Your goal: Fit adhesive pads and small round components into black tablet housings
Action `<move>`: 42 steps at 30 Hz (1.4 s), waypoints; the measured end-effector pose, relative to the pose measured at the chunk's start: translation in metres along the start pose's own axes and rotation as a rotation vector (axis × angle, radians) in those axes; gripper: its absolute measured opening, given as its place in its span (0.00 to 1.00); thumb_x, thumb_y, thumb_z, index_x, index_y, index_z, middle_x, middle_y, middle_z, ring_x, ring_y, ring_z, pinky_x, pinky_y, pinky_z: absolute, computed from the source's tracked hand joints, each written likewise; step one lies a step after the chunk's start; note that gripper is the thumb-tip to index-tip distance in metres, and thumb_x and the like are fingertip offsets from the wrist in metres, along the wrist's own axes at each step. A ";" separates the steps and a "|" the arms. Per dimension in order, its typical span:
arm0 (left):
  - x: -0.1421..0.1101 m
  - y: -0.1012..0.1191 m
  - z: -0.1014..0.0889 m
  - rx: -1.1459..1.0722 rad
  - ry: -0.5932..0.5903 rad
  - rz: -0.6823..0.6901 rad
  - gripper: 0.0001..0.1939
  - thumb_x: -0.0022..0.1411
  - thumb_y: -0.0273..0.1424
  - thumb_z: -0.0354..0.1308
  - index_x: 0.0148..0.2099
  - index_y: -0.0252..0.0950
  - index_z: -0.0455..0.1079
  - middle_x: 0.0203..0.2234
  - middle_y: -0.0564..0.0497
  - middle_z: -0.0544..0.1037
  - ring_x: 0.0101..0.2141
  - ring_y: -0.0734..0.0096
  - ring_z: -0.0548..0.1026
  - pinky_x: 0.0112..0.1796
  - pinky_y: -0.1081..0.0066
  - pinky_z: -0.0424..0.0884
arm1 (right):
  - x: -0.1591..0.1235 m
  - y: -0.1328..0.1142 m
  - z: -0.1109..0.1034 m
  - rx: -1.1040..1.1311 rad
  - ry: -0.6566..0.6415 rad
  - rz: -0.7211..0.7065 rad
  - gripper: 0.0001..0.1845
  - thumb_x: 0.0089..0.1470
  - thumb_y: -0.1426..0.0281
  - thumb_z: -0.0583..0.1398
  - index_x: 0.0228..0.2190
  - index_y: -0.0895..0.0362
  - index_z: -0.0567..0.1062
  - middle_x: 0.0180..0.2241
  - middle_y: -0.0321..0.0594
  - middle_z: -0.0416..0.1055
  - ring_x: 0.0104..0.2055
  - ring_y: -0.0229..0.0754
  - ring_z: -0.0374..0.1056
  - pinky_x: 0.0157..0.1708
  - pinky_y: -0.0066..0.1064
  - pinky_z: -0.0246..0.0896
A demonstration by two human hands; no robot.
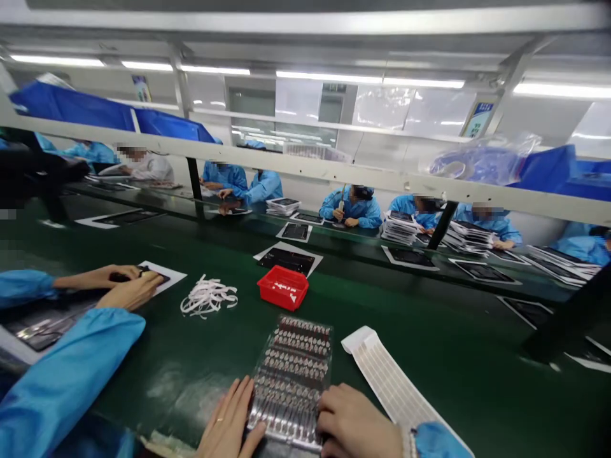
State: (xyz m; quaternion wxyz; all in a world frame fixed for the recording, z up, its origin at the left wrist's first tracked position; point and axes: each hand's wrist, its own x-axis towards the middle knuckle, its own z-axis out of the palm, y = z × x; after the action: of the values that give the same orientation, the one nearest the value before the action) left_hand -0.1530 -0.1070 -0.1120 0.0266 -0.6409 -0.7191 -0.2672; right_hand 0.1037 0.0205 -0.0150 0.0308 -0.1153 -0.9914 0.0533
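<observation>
In front of me lies a clear plastic tray point(292, 366) holding rows of small round metal parts with leads. My left hand point(229, 420) rests along the tray's left edge, fingers stretched out and thumb apart. At the lower right edge of the tray is my right hand point(356, 420), its fingers curled in against the rim; the fingertips are partly hidden. Beside my right hand stretches a white sheet of small stickers point(396, 378), its far end folded over. Just beyond the tray stands a red plastic bin point(283, 287) with a few white scraps inside.
A pile of white strips point(209, 296) lies left of the bin. At the left, a co-worker's hands point(128, 289) work over a dark panel on white paper. A dark panel point(289, 259) lies behind the bin. Several co-workers in blue sit across the green bench point(191, 362). A dark post point(568, 312) stands right.
</observation>
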 end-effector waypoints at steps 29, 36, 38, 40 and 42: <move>0.259 0.098 -0.271 -0.393 0.402 0.009 0.20 0.56 0.46 0.54 0.43 0.40 0.71 0.37 0.50 0.77 0.35 0.61 0.73 0.35 0.70 0.68 | 0.042 0.109 -0.380 -0.138 0.835 0.374 0.16 0.60 0.65 0.52 0.24 0.57 0.71 0.27 0.40 0.74 0.31 0.42 0.69 0.34 0.33 0.59; 0.392 0.134 -0.305 -0.941 0.384 -0.184 0.15 0.60 0.32 0.55 0.46 0.27 0.67 0.44 0.37 0.74 0.39 0.62 0.77 0.43 0.63 0.72 | 0.149 0.167 -0.438 -0.134 0.934 0.415 0.16 0.61 0.68 0.49 0.25 0.58 0.70 0.29 0.45 0.74 0.36 0.45 0.70 0.43 0.37 0.59; 0.435 0.133 -0.310 -0.919 0.425 -0.222 0.16 0.63 0.30 0.51 0.50 0.25 0.64 0.47 0.34 0.72 0.40 0.64 0.77 0.44 0.65 0.72 | 0.163 0.182 -0.445 -0.131 0.887 0.420 0.16 0.61 0.67 0.50 0.25 0.58 0.70 0.29 0.47 0.75 0.37 0.47 0.70 0.43 0.38 0.60; 0.473 0.124 -0.315 -0.859 0.478 -0.259 0.17 0.64 0.30 0.50 0.52 0.24 0.63 0.48 0.34 0.71 0.43 0.64 0.75 0.45 0.67 0.72 | 0.169 0.199 -0.453 -0.094 0.813 0.449 0.16 0.60 0.66 0.51 0.23 0.58 0.69 0.27 0.48 0.74 0.35 0.48 0.70 0.42 0.38 0.61; 0.503 0.111 -0.319 -0.758 0.527 -0.289 0.17 0.63 0.31 0.53 0.51 0.24 0.64 0.49 0.35 0.70 0.46 0.60 0.73 0.47 0.65 0.70 | 0.171 0.219 -0.460 0.018 0.704 0.532 0.18 0.59 0.64 0.52 0.21 0.57 0.68 0.23 0.48 0.73 0.32 0.48 0.70 0.40 0.40 0.62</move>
State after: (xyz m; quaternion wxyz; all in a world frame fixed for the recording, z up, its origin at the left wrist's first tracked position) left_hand -0.2352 0.2203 0.3914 -0.0648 -0.4096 -0.6216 -0.6645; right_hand 0.0209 0.3174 0.4251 0.3528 -0.3773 -0.8559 0.0256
